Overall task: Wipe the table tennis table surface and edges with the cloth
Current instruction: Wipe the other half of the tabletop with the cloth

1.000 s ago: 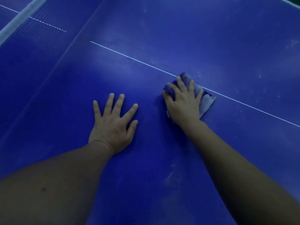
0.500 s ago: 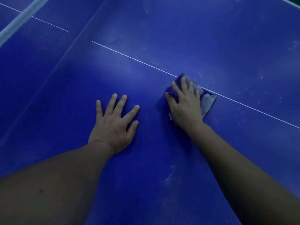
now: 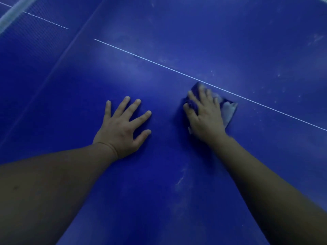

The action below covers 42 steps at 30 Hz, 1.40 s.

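The blue table tennis table (image 3: 159, 200) fills the view, with dusty smudges and pale specks on it. My right hand (image 3: 206, 119) presses flat on a folded purple and pale cloth (image 3: 229, 110) just on my side of the white centre line (image 3: 141, 56). Its fingers lie spread over the cloth, and a fold bunches up between thumb and forefinger. My left hand (image 3: 122, 128) rests palm-down on the bare surface to the left of the cloth, fingers spread, holding nothing. Both forearms reach in from the bottom of the view.
The net (image 3: 26, 38) with its white top tape (image 3: 12, 15) runs across the far left corner. Pale specks of dust dot the surface beyond the line at the right (image 3: 279, 85). A whitish scuff (image 3: 180, 181) lies between my forearms.
My right hand and the cloth have shifted slightly towards me and look motion-blurred. My left hand has stayed planted in the same spot.
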Tool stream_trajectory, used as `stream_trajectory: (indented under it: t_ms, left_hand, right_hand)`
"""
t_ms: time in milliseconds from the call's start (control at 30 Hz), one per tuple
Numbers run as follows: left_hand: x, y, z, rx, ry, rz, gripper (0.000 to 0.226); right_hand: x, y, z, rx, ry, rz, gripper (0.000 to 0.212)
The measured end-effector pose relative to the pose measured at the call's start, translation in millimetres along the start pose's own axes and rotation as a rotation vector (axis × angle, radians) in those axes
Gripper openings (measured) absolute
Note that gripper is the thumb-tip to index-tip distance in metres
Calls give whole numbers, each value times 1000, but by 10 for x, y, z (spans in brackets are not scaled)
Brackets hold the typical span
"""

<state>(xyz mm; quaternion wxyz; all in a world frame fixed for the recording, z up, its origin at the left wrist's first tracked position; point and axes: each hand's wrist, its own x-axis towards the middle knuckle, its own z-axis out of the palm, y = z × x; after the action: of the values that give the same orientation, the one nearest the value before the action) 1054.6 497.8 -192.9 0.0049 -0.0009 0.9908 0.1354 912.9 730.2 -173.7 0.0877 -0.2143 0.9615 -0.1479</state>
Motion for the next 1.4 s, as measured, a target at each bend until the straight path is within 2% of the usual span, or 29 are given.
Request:
stream_trajectory:
  t_ms: [133, 200, 300, 400, 500, 600, 733, 867, 933, 1067, 1200, 1300, 1400]
  left_hand:
    - [-12, -21, -25, -32, -24, -26, 69]
    - [-24, -14, -34, -39, -47, -36, 72]
    - [-23, -14, -54, -38, -67, -55, 75]
    - [-15, -22, -55, -23, -91, -47, 76]
    - [0, -58, -14, 57, -141, -30, 69]
    - [-21, -65, 1, 135, -225, -24, 73]
    - [-357, 180, 45, 129, -217, -93, 77]
    - [-950, 495, 67, 46, -183, -109, 70]
    - [-1212, 582, 50, 28, -186, -87, 72]
    - [-1742, 671, 76, 36, -125, -51, 68]
    - [-2330, 814, 186, 27, -87, -71, 62]
    - [-2692, 912, 251, 33, -104, -103, 62]
    - [-2870, 966, 278, 56, -113, -111, 62]
  right_hand:
    - [-1037, -12, 69, 61, -197, -302, 61]
    - [-1222, 237, -23, 65, -277, -354, 60]
    - [-1030, 355, -110, 84, -199, -209, 57]
    - [-896, 76, -11, 130, -99, -55, 52]
    - [-1204, -205, 126, 124, -94, -121, 55]
    - [-1804, -348, 207, 127, -182, -265, 60]
    - [-2037, -115, 151, 131, -308, -358, 60]
    - [-1617, -198, 151, 153, -140, -122, 56]
    - [-1550, -380, 234, 128, -122, -48, 56]
    - [-2165, -589, 369, 93, -178, -291, 61]
    - [-2743, -205, 266, 44, -348, -476, 61]
    - [-2514, 8, 147, 52, -330, -377, 59]
    - [-2214, -246, 207, 60, -233, -206, 63]
